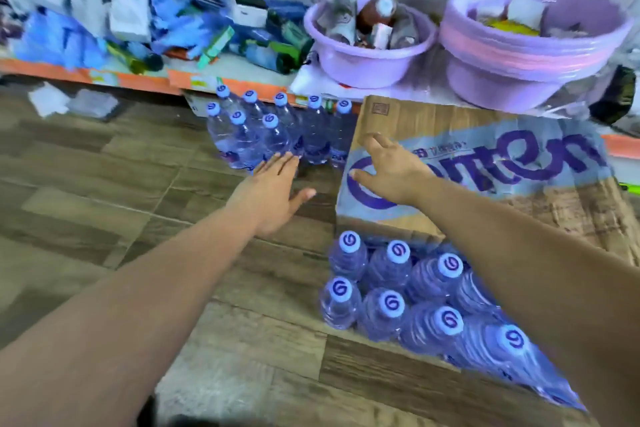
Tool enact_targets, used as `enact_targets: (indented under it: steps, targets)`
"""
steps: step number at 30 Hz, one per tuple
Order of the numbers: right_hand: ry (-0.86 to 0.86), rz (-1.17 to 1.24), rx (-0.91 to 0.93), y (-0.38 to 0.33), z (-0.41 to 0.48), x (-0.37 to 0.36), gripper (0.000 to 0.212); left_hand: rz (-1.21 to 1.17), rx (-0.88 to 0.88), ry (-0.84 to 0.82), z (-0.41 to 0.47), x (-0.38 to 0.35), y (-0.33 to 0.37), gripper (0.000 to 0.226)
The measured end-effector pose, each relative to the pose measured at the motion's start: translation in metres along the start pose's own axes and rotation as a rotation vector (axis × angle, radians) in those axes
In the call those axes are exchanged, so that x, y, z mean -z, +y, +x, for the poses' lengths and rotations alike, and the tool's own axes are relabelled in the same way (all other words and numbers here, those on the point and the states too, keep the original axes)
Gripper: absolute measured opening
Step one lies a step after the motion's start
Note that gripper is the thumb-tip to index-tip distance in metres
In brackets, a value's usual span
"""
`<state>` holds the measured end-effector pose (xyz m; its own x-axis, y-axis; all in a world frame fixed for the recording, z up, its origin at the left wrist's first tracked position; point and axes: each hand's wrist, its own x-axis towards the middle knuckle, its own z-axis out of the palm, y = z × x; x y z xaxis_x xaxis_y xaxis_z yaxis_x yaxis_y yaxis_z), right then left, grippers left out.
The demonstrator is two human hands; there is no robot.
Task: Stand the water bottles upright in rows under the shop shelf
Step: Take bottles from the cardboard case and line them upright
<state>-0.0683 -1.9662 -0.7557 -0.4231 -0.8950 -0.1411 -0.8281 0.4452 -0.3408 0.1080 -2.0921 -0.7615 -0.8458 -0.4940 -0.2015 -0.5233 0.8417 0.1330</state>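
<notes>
Several clear water bottles with pale blue caps (273,135) stand upright on the wood floor in two rows at the edge of the shop shelf (149,81). My left hand (273,191) is flat and open, its fingertips at the base of the front row. My right hand (388,166) rests with spread fingers on the top of a cardboard case (485,163) printed with purple letters. More bottles (398,288) show cap-first in the open near end of that case.
Two lilac plastic basins, the left basin (367,55) and the right basin (526,55), hold assorted goods on the shelf. Blue packets and white boxes (104,21) are piled at the shelf's left. Bare wood-pattern floor (104,184) lies to the left.
</notes>
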Motion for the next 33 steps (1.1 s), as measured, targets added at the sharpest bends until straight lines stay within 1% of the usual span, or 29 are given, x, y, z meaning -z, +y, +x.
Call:
enact_targets:
  steps: [3,7,9,12,14,17,19,21,23,24,28,30,33]
  targets:
    - [-0.007,0.023,0.016,-0.042,0.048,-0.024,0.069,-0.015,0.069,-0.002,-0.005,-0.002,-0.063,0.072]
    - [-0.03,0.018,0.01,-0.085,0.104,-0.056,0.068,-0.009,0.092,-0.019,0.018,0.001,-0.139,0.071]
    - [-0.021,-0.017,-0.015,-0.1,0.134,-0.066,0.068,-0.001,0.067,-0.023,0.044,0.004,-0.169,0.072]
    - [0.07,-0.067,-0.1,-0.115,0.179,-0.073,0.067,0.033,-0.041,0.026,0.094,0.007,-0.199,0.073]
    - [0.088,-0.091,-0.173,-0.12,0.205,-0.076,0.064,0.056,-0.136,0.053,0.126,0.008,-0.206,0.074]
    - [0.022,-0.133,-0.22,-0.12,0.226,-0.084,0.051,0.04,-0.219,0.043,0.168,0.002,-0.203,0.071]
    - [0.022,-0.132,-0.237,-0.122,0.229,-0.09,0.046,-0.046,-0.223,0.011,0.183,-0.005,-0.202,0.062]
    - [0.035,-0.124,-0.256,-0.124,0.225,-0.095,0.047,-0.1,-0.204,0.052,0.184,-0.011,-0.201,0.049]
    - [0.052,-0.073,-0.282,-0.129,0.212,-0.094,0.041,-0.067,-0.192,0.113,0.176,-0.014,-0.198,0.038]
    - [0.052,-0.042,-0.291,-0.133,0.204,-0.092,0.037,-0.056,-0.189,0.117,0.169,-0.014,-0.197,0.036]
    - [0.009,-0.024,-0.262,-0.147,0.171,-0.1,0.028,0.028,-0.198,0.048,0.133,-0.015,-0.202,0.037]
    - [0.028,-0.012,-0.238,-0.149,0.159,-0.107,0.026,0.048,-0.188,0.048,0.11,-0.02,-0.207,0.034]
    - [0.069,0.007,-0.243,-0.15,0.147,-0.108,0.029,0.019,-0.166,0.038,0.076,-0.025,-0.207,0.031]
